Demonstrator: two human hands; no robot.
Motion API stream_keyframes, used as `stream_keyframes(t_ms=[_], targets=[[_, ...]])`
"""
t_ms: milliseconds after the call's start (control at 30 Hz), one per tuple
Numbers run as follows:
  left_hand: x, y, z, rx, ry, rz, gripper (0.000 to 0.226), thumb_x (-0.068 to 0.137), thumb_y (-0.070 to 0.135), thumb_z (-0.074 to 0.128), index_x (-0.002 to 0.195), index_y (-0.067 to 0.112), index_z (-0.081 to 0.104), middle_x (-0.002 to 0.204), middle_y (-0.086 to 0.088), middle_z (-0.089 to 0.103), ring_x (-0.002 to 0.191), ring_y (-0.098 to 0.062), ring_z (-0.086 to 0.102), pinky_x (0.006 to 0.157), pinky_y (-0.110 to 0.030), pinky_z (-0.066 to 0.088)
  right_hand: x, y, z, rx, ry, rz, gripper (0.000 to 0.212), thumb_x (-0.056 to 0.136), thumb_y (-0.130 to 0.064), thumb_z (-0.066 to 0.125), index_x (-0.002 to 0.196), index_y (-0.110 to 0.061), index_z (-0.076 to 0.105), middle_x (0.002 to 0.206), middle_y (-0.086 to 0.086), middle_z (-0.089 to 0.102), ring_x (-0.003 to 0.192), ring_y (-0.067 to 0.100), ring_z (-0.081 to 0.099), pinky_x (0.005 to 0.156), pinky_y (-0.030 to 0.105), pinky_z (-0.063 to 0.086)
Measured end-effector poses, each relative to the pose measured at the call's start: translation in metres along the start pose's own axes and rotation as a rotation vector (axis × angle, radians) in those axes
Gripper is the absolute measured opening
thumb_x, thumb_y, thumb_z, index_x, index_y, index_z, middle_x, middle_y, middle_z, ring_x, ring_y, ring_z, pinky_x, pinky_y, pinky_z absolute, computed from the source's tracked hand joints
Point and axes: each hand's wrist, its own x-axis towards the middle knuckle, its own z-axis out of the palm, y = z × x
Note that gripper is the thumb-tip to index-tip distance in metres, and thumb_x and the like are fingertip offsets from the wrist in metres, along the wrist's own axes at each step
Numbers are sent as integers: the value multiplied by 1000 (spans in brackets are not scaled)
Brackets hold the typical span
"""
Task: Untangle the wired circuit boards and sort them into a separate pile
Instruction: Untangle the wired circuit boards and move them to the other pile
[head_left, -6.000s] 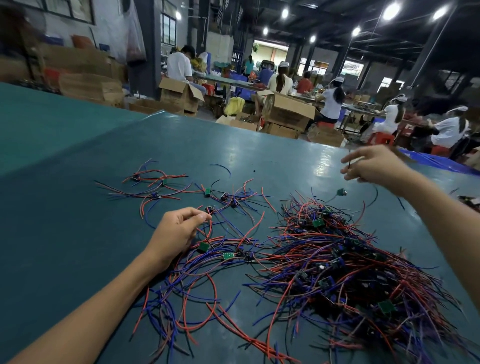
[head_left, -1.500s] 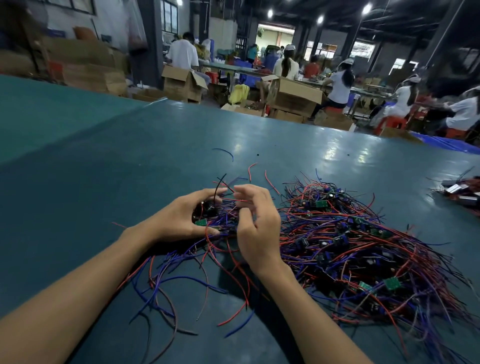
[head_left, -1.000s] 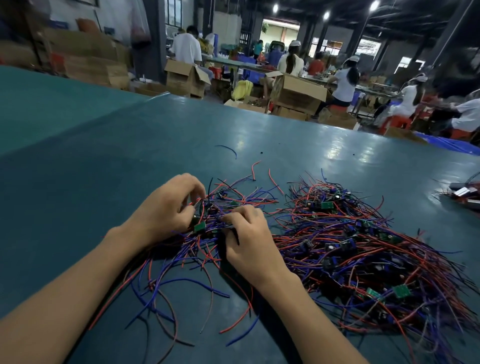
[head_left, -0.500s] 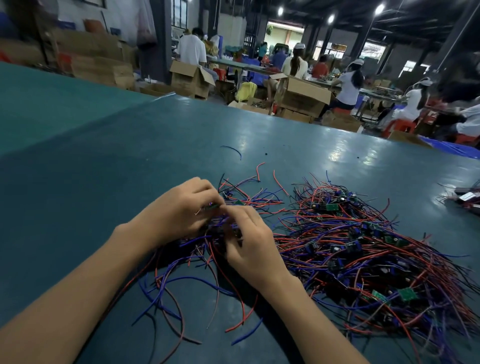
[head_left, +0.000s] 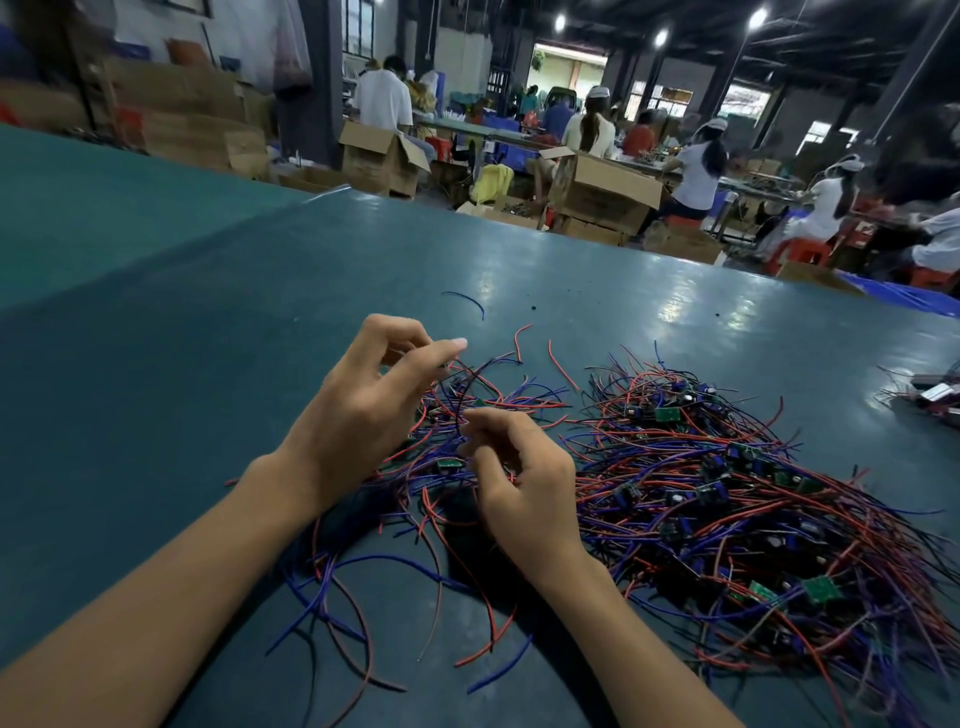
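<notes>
Wires (head_left: 727, 499) — thin, glossy, red, blue — snarl small green boards (head_left: 820, 590) in a heap on the teal desk (head_left: 156, 389). Beside it, right hand (head_left: 524, 483) pinches a black wire (head_left: 470, 376); left hand (head_left: 358, 415) — hold unclear.

On the table (head_left: 156, 364) before me, my left hand (head_left: 363, 410) and right hand (head_left: 519, 483) are side by side over a small bunch of wired boards (head_left: 498, 401). A larger heap (head_left: 753, 493) lies just to its right. One loose wire (head_left: 470, 301) lies beyond my hands. Behind the table stand boxes (head_left: 602, 192), then workers (head_left: 696, 176) at benches.
</notes>
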Motion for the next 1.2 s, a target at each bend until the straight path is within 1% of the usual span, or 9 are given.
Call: stream_keyframes(t_ms=[100,167,267,333,533,800,1033,1100,1200], targets=[[2,0,2,-144,100,-118,24,95,2,68,119,2,71,109,-15,53,90,-17,60,84,-26,51,0,2,1,16,-16,29,32,85,-10,54,112,-16,71,98,-5,72,91,8,71,81,22,55],[4,2,4,-349,168,-373,25,92,3,72,116,9,71,108,-11,63,91,-19,67,84,-29,56,0,3,1,-12,-16,5,32,84,-4,56,111,-14,71,98,-5,72,91,6,69,82,18,52],[9,3,6,-891,260,-835,27,90,3,69,115,13,69,98,-2,72,86,-16,70,78,-28,58,0,4,3,-25,0,-25,34,84,1,59,112,-13,71,100,-5,72,94,4,68,84,15,50],[11,2,5,-1277,311,-1030,29,87,0,64,114,9,69,97,-4,72,84,-14,70,73,-24,58,-1,4,3,-14,-1,-20,32,85,-1,59,113,-13,71,101,-5,72,94,5,69,84,17,51],[13,7,-2,-1856,226,-1211,28,88,5,58,109,10,77,111,-11,71,85,-12,69,70,-21,57,-1,6,2,-8,-7,16,34,84,-4,56,113,-14,70,101,-7,72,92,8,70,83,26,56],[7,8,1,-1847,-14,-1075,33,93,4,57,120,13,74,124,-8,70,99,-13,70,73,-22,56,0,3,2,-22,-3,-2,35,84,-2,58,115,-15,70,100,-8,71,92,5,69,82,18,53],[1,9,9,-1754,-49,-965,40,82,1,74,121,15,74,129,-5,68,107,-15,67,71,-24,53,0,2,2,-32,0,-24,37,87,0,61,120,-12,69,103,-4,72,90,4,68,82,15,50],[2,10,9,-1712,-49,-958,39,81,-1,73,116,16,76,126,-3,70,104,-14,66,69,-23,51,1,3,2,-34,10,-39,31,91,-3,62,121,-11,69,105,-4,72,91,3,68,82,18,52],[3,13,10,-1622,-51,-946,35,84,-1,67,113,15,78,118,-3,73,92,-13,63,70,-20,51,0,0,3,53,1,19,26,98,-20,58,119,-13,72,107,-5,74,94,10,70,83,35,57]])
